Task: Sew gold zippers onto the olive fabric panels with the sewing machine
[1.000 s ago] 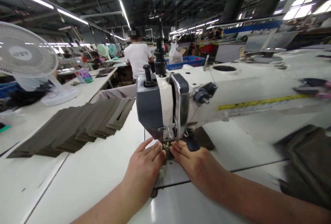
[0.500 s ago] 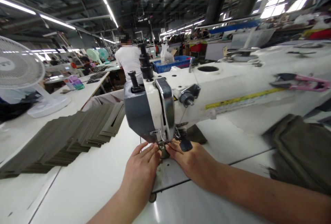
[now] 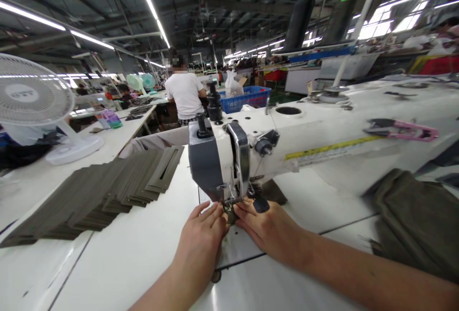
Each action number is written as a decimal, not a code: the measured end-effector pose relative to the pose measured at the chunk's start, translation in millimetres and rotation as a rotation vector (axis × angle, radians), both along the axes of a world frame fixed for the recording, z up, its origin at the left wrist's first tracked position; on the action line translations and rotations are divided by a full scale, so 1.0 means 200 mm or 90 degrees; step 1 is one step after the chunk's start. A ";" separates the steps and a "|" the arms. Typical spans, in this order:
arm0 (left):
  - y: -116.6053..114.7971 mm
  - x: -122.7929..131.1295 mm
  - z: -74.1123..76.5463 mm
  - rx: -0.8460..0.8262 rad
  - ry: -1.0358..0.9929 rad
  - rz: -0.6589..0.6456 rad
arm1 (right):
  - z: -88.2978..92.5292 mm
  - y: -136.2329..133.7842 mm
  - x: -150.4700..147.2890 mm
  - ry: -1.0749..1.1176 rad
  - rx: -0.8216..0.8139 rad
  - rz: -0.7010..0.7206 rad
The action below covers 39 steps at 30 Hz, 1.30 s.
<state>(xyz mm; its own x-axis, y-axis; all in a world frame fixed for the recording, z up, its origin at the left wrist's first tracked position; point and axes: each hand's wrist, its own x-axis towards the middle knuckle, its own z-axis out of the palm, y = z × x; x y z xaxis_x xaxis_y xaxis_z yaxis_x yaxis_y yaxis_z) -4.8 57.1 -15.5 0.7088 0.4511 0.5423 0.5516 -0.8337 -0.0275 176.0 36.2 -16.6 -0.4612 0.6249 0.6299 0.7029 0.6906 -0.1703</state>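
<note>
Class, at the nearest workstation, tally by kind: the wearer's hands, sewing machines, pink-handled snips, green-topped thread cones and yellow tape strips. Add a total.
Left hand and right hand: 2
Sewing machine: 1
Pink-handled snips: 1
Green-topped thread cones: 2
Yellow tape strip: 1
Total: 7

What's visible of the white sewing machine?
White, metal-looking sewing machine, upright on the white tabletop, arm extending right. Dark grey end cover, shiny metal guard, black top knobs, yellow measuring strip. Pink and black snips rest against the arm. Left hand and right hand flank its needle area; running state unclear.
</note>
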 end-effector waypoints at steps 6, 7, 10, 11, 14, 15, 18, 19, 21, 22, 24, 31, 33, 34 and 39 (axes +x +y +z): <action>-0.01 0.00 -0.01 -0.013 -0.021 0.010 | 0.01 0.00 0.00 0.004 -0.050 0.000; -0.01 0.01 -0.01 -0.013 -0.027 0.010 | 0.01 0.00 0.00 0.004 -0.059 -0.001; 0.00 0.01 -0.02 -0.005 -0.039 0.012 | 0.00 0.00 0.01 0.001 -0.066 -0.006; 0.00 0.01 -0.02 -0.001 -0.043 0.011 | 0.00 0.00 0.01 -0.002 -0.063 -0.006; 0.00 0.02 -0.01 0.004 -0.030 0.005 | -0.01 0.00 0.02 -0.015 -0.044 -0.005; 0.00 0.02 0.00 0.001 -0.019 0.002 | -0.01 0.00 0.02 -0.020 -0.038 -0.006; 0.00 0.02 0.02 -0.005 0.006 -0.011 | -0.01 0.01 0.02 -0.026 -0.030 -0.011; 0.00 0.02 0.03 -0.006 0.011 -0.013 | -0.01 0.01 0.02 -0.028 -0.029 -0.012; 0.01 0.02 0.03 -0.007 0.021 -0.014 | -0.01 0.01 0.02 -0.031 -0.025 -0.015; 0.01 0.02 0.04 -0.007 0.026 -0.012 | -0.01 0.01 0.02 -0.034 -0.027 -0.016; 0.01 0.02 0.04 -0.004 0.028 -0.012 | -0.01 0.02 0.02 -0.038 -0.032 -0.014; 0.01 0.02 0.04 -0.003 0.006 -0.017 | -0.03 0.02 0.02 -0.040 -0.038 -0.024; 0.01 0.02 0.03 -0.002 -0.004 -0.009 | -0.03 0.02 0.02 -0.026 -0.039 -0.033; 0.01 0.02 0.03 -0.003 -0.010 -0.005 | -0.04 0.03 0.02 -0.017 -0.041 -0.038; 0.00 0.02 0.02 -0.015 -0.037 0.007 | -0.04 0.02 0.01 0.001 -0.059 -0.043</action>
<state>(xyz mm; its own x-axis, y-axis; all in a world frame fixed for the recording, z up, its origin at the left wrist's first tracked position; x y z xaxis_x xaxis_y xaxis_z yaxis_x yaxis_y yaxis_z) -0.1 57.7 -11.9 0.6711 0.4721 0.5716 0.5613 -0.8272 0.0241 177.4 41.1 -24.5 -0.4142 0.7107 0.5687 0.7474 0.6221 -0.2332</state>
